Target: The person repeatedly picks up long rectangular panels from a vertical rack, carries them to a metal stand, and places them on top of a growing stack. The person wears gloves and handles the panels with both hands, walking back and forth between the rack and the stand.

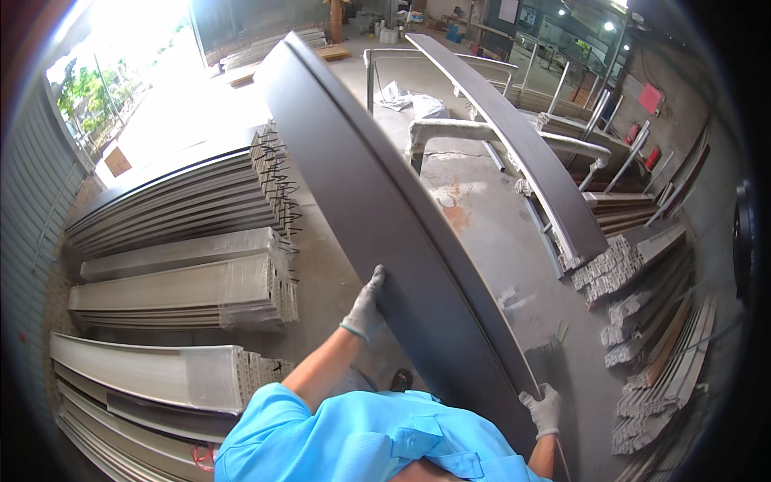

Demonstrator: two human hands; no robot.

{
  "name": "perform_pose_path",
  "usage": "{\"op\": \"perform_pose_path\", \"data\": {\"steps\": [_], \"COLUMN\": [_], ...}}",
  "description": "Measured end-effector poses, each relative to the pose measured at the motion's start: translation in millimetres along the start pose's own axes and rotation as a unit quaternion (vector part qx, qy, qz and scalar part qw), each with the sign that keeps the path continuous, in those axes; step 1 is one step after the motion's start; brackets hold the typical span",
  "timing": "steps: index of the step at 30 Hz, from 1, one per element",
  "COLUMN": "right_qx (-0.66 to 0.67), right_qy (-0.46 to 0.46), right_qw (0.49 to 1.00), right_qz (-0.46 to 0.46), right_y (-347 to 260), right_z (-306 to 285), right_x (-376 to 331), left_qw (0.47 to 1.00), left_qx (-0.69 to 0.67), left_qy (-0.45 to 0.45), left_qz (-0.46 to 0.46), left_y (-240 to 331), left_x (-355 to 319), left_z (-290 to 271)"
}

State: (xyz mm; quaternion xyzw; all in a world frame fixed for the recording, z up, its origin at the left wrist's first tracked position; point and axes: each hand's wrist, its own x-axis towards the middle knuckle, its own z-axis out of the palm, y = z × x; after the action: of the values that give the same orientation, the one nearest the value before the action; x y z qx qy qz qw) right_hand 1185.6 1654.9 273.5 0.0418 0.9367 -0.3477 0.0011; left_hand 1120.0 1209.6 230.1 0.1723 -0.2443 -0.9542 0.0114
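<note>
A long dark grey panel [365, 201] with a groove running along its length slants across the middle, from beside my body up to the far left. My left hand [365, 309], in a pale grey glove, grips its left edge, with the thumb on the face and the fingers hidden. Lower down, my right hand [544, 408], gloved alike, is closed on the right edge close to my body. The panel is held off the floor; its near end is hidden by my blue shirt.
Stacks of long panels [169, 293] lie on the left, some wrapped in clear film. A similar brown-grey panel [514, 132] rests on a padded metal frame [450, 128] at the right. Bundled profiles [666, 377] lie along the right side. A bright doorway [161, 72] is at far left.
</note>
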Motion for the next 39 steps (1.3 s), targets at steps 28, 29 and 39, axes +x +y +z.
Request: {"op": "perform_pose_path", "data": {"steps": [28,29,39], "right_qx": [0.01,-0.012,-0.062], "right_qy": [0.117,0.11,0.069], "right_qw": [0.993,0.994,0.995], "right_qz": [-0.025,-0.012,0.046], "right_y": [-393,-398,-437], "right_z": [178,181,242], "right_x": [508,528,739], "left_qw": [0.984,0.981,0.985], "left_qx": [0.152,0.18,0.093], "left_qy": [0.015,0.005,-0.007], "left_qz": [-0.09,-0.071,-0.147], "left_y": [325,326,398], "left_x": [603,629,834], "left_z": [132,132,171]}}
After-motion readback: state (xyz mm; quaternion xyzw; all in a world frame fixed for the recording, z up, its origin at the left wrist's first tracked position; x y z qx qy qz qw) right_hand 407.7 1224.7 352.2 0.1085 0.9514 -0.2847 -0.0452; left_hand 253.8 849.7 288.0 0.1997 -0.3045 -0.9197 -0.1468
